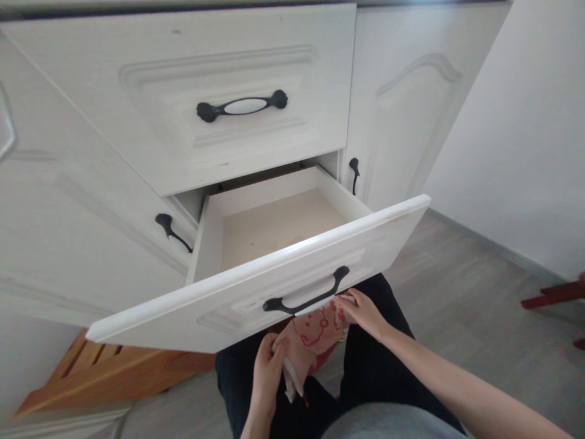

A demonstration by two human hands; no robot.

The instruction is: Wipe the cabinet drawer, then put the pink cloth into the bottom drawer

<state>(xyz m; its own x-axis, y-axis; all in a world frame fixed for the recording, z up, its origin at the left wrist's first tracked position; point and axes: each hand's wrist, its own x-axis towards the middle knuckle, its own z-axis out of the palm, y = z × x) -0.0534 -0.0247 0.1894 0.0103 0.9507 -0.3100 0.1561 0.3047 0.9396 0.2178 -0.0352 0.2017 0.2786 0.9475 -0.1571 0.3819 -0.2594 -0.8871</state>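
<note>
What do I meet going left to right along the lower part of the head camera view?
Orange-brown wooden furniture, left fingers, pink patterned cloth, right fingers, reddish wooden furniture at the right edge.

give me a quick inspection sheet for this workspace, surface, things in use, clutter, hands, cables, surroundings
Surface: lower drawer pulled out; upper drawer closed above it.
Job's things: pale pink cloth with a red pattern, held up below the lower drawer's handle, partly folded.
Clutter: small specks on the lower drawer's bottom, too small to identify.
Hands: left hand pinches one side of the cloth; right hand pinches the other.
Cables: nothing seen.
Surroundings: white cupboard doors either side, grey floor, white wall, slatted wooden piece at lower left, red-brown wood at right edge.
</note>
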